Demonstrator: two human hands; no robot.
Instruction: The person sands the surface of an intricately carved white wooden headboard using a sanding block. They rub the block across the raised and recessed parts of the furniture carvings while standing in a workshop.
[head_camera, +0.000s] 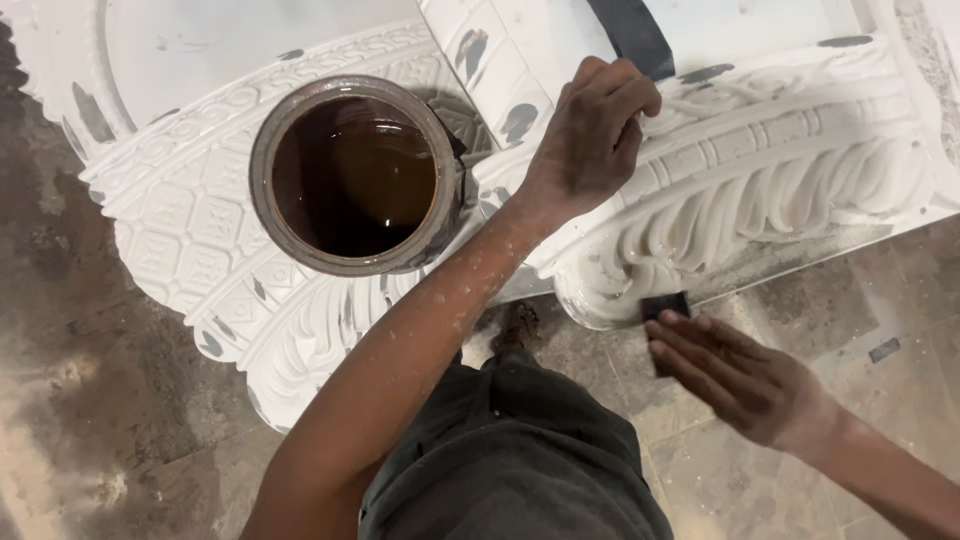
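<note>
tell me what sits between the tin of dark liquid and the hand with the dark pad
In the head view, the left forearm crosses between the tin and the right hand; beyond it lies the leaf-carved white moulding, whose lower edge the dark pad touches.

head camera looks steeply down, close in.
</note>
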